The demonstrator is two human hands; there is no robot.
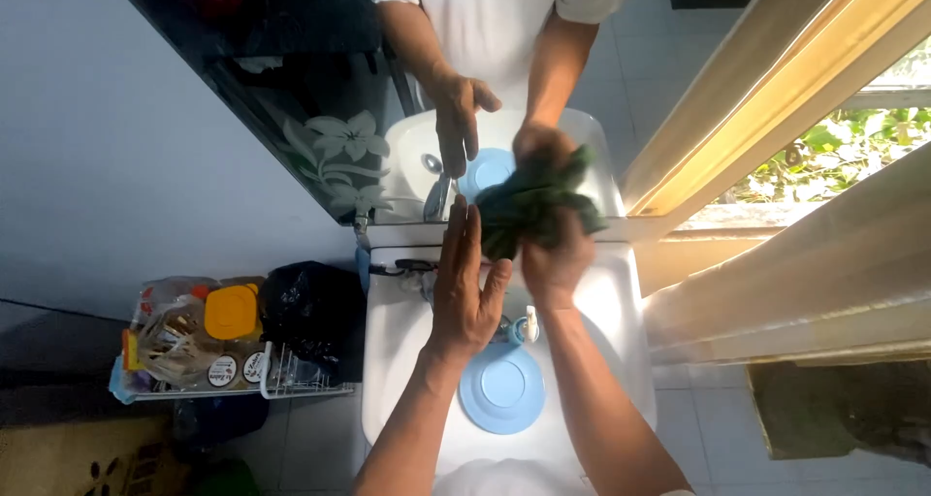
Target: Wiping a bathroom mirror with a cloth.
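Two hazards stand out:
- Right hand (555, 263) is clamped on a dark green cloth (529, 205) at the mirror (320, 137), twelve o'clock of the sink (398, 331); wide swipes could knock the small bottle (529, 323).
- Left hand (467, 283), fingers spread flat and empty, might smudge the glass.

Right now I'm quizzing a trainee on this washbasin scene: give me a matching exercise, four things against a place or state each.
Things:
1. dark green cloth
2. light blue plate
3. left hand
4. yellow lid

Places or states:
A. on the wire rack beside the basin
B. open and flat
C. bunched in the right hand
D. lying in the white basin

Pairs: 1-C, 2-D, 3-B, 4-A
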